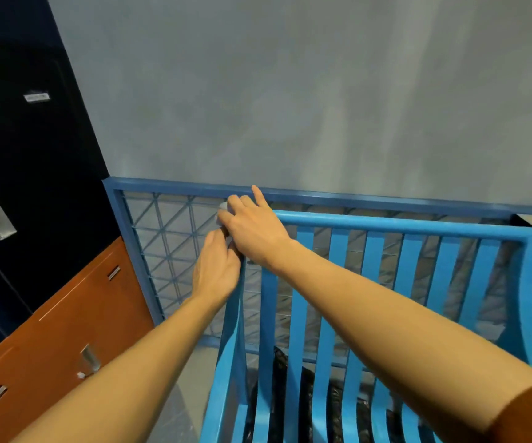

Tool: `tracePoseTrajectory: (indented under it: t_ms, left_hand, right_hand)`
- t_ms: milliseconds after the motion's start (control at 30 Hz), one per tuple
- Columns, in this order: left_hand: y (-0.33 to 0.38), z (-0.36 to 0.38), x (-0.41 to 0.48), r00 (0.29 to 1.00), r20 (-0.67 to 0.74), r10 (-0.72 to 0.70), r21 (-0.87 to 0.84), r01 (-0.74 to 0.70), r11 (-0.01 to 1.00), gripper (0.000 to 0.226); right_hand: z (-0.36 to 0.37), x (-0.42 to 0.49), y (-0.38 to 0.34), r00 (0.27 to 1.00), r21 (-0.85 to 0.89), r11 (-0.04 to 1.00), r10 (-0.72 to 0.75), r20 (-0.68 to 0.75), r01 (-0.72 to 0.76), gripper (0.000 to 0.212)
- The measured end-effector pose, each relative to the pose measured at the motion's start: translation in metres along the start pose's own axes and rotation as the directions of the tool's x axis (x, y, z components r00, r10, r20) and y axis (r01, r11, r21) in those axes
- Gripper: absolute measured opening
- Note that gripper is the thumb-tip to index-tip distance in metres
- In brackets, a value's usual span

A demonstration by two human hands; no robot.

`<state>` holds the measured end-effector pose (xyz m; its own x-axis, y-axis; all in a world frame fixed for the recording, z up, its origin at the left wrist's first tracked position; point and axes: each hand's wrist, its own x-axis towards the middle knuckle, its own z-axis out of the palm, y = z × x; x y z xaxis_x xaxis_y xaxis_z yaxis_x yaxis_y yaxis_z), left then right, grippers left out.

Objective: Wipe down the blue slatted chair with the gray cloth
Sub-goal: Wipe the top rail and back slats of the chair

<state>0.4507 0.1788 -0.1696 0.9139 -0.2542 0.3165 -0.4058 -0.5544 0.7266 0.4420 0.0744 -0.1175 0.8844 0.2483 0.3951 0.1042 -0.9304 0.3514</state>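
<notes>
Both hands meet at the top left corner of the blue slatted chair (338, 282). The right hand (252, 231) bunches the gray cloth (222, 212) there, forefinger straight. The left hand (216, 266) wraps the side post just below. A mesh railing (169, 231) stands close behind, and an orange cabinet (66, 330) is near on the left.

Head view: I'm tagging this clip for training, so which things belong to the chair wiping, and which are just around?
Job: blue slatted chair; gray cloth bunched under the right hand; left hand at the chair's corner post.
Just around: blue metal mesh railing; orange-brown cabinet with metal handles; black plastic bag behind the slats; dark door.
</notes>
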Motion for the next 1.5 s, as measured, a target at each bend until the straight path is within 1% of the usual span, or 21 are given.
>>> tracePoseTrajectory:
  t_ms: [67,167,233,333,433,500,533,600,700,767,833,900,967,1033,1100,1133,1200,1233,1300,1400,1500]
  left_hand:
    - [0.003,0.001,0.01,1.0,-0.027,0.005,-0.035,-0.006,0.999,0.027]
    - [0.002,-0.003,0.02,0.997,-0.076,0.025,-0.08,-0.031,0.996,0.022]
    - [0.0,-0.008,0.029,0.992,-0.111,0.059,-0.076,-0.067,0.995,0.024]
    - [-0.001,-0.015,0.044,0.987,-0.133,0.095,-0.034,-0.1,0.994,0.026]
    - [0.003,-0.023,0.057,0.985,-0.128,0.118,0.005,-0.118,0.993,0.034]
    - [0.012,-0.024,0.067,0.985,-0.118,0.128,-0.03,-0.132,0.991,0.038]
    - [0.017,-0.023,0.072,0.987,-0.119,0.112,-0.062,-0.12,0.991,0.036]
    - [0.022,-0.021,0.082,0.991,-0.136,0.01,-0.154,-0.031,0.988,0.031]
    - [0.019,-0.014,0.093,0.973,-0.139,-0.186,-0.333,0.131,0.934,0.027]
    - [0.018,-0.009,0.092,0.967,-0.081,-0.24,-0.379,0.193,0.905,0.026]
    - [0.021,-0.007,0.088,0.971,-0.038,-0.235,-0.399,0.201,0.895,0.025]
    - [0.03,-0.006,0.093,0.978,-0.023,-0.206,-0.416,0.178,0.892,0.024]
    - [0.041,-0.008,0.101,0.982,-0.034,-0.185,-0.46,0.149,0.875,0.029]
    - [0.052,-0.006,0.102,0.986,-0.037,-0.163,-0.509,0.122,0.852,0.031]
    - [0.057,0.002,0.093,0.993,-0.012,-0.122,-0.475,0.101,0.874,0.032]
    - [0.054,0.006,0.087,0.995,0.009,-0.098,-0.437,0.092,0.895,0.034]
    - [0.048,0.007,0.078,0.995,0.019,-0.096,-0.466,0.094,0.88,0.033]
    - [0.045,0.006,0.077,0.994,0.032,-0.105,-0.501,0.107,0.859,0.031]
    - [0.04,0.002,0.08,0.995,0.056,-0.087,-0.516,0.103,0.851,0.03]
    - [0.037,0.0,0.083,0.994,0.075,-0.081,-0.471,0.107,0.875,0.03]
    - [0.04,0.008,0.075,0.986,0.12,-0.113,-0.429,0.154,0.89,0.025]
  right_hand:
    - [0.001,0.007,0.001,0.998,0.049,0.997,0.057,0.011,-0.057,0.034]
    - [0.002,0.011,0.0,0.993,0.092,0.989,0.115,0.004,-0.115,0.028]
    - [0.003,0.016,-0.001,0.988,0.098,0.984,0.149,0.03,-0.151,0.026]
    - [0.0,0.025,0.003,0.971,0.133,0.964,0.219,0.098,-0.231,0.032]
    - [-0.004,0.028,0.015,0.954,0.09,0.958,0.255,0.16,-0.271,0.033]
    - [-0.008,0.029,0.021,0.954,0.086,0.961,0.244,0.174,-0.262,0.031]
    - [-0.01,0.03,0.02,0.955,0.147,0.952,0.243,0.172,-0.269,0.032]
    - [-0.01,0.032,0.015,0.951,0.268,0.918,0.25,0.181,-0.292,0.035]
    - [0.001,0.026,0.01,0.958,0.275,0.918,0.269,0.095,-0.285,0.033]
    - [0.009,0.018,0.01,0.961,0.253,0.929,0.274,0.027,-0.271,0.033]
    - [0.009,0.014,0.011,0.97,0.238,0.942,0.243,0.007,-0.237,0.033]
    - [0.003,0.01,0.014,0.969,0.24,0.94,0.246,0.011,-0.242,0.032]
    - [-0.004,0.011,0.018,0.95,0.262,0.914,0.308,0.044,-0.308,0.028]
    - [-0.008,0.018,0.021,0.911,0.267,0.871,0.392,0.126,-0.411,0.027]
    - [-0.012,0.024,0.023,0.871,0.234,0.843,0.441,0.214,-0.484,0.03]
    - [-0.013,0.025,0.023,0.863,0.218,0.84,0.45,0.229,-0.496,0.03]
    - [-0.01,0.022,0.019,0.873,0.207,0.851,0.448,0.192,-0.482,0.027]
    - [-0.008,0.019,0.016,0.886,0.209,0.862,0.438,0.155,-0.462,0.025]
    - [-0.002,0.01,0.012,0.911,0.197,0.89,0.409,0.061,-0.412,0.025]
    - [0.005,0.003,0.013,0.923,0.168,0.913,0.384,-0.04,-0.372,0.027]
    - [0.009,-0.004,0.014,0.924,0.185,0.915,0.375,-0.07,-0.357,0.024]
